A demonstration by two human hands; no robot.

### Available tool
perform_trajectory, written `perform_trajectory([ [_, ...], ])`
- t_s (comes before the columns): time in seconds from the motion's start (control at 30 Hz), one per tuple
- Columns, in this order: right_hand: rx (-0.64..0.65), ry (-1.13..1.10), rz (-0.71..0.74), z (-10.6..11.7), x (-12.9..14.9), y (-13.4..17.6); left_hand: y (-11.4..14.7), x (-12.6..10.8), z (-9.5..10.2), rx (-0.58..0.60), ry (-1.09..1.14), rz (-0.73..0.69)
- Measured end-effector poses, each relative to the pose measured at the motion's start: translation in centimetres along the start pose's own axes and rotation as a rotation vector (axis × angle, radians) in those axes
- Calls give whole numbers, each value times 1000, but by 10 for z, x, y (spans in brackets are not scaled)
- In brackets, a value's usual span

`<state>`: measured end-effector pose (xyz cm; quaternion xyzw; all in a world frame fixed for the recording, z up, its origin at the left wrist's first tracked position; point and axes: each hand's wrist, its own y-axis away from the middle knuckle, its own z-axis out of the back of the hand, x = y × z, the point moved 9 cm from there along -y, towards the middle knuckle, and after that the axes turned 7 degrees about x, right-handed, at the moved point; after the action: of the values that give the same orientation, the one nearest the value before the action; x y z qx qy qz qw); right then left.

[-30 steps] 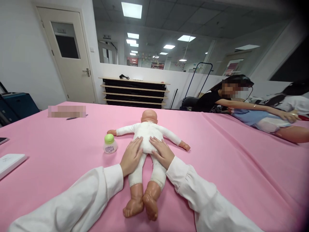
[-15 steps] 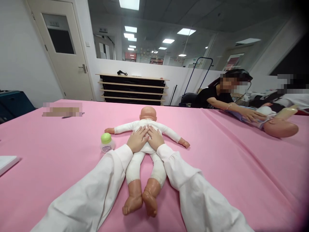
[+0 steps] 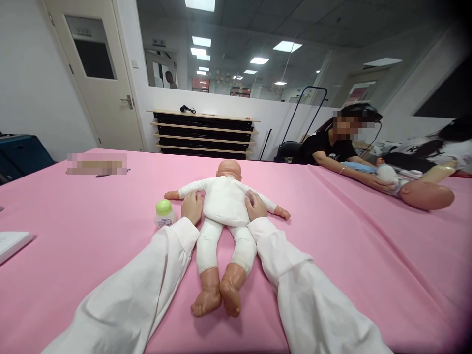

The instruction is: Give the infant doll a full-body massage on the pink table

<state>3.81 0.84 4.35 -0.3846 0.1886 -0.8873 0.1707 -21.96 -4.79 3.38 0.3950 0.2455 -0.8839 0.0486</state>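
Note:
A baby doll (image 3: 225, 201) in a white cloth suit lies stretched out on the pink table cover, head away from me and feet toward me. Its arms spread to both sides, and no face shows. My left hand (image 3: 192, 207) rests along the left side of the torso, fingers pointing away from me. On the opposite side, my right hand (image 3: 255, 206) lies against the torso below the doll's arm, with fingers extended and slightly bent. Neither hand grasps the doll. Close to my left wrist stands a small bottle (image 3: 164, 213) with a green cap.
At the right, another person (image 3: 337, 147) has hands on a second doll (image 3: 426, 195). A white box-like object (image 3: 14, 245) lies at the left edge. Farther back on the pink table (image 3: 354, 275) is a blurred-out item (image 3: 96, 166). Beyond stand wooden shelves (image 3: 204, 132).
Both hands have moved apart, from the middle of the doll's torso out to its two sides. The other person's hands have shifted on the second doll.

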Motion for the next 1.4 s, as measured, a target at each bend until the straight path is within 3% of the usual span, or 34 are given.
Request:
perform_trajectory([
  [0.07,-131,19,78,15,20,1,1,-14,9,-92,84,-64],
  [0.17,-140,60,220,16,58,3,6,-47,12,-120,155,-254],
  [0.23,-10,120,224,-1,71,1,10,-67,4,-60,104,-356],
  [0.3,216,176,156,-28,69,-1,11,-75,-16,102,-13,-393],
  [0.37,415,204,81,-50,61,1,11,-72,-39,293,-114,-370],
  [0.43,493,210,46,-59,56,2,12,-65,-52,401,-161,-347],
  [0.6,481,224,50,-55,58,5,15,-66,-46,347,-195,-373],
  [0.73,309,279,133,-39,71,11,23,-79,-28,176,-208,-492],
  [0.8,341,300,184,-43,75,15,26,-82,-32,224,-216,-536],
  [0.93,456,308,194,-55,73,19,26,-77,-44,352,-240,-494],
  [1.17,248,280,287,-34,83,24,33,-87,-26,163,-248,-607],
  [1.33,351,261,276,-43,82,25,31,-81,-31,207,-281,-546],
  [1.4,337,265,272,-43,81,26,31,-82,-31,201,-302,-557],
])
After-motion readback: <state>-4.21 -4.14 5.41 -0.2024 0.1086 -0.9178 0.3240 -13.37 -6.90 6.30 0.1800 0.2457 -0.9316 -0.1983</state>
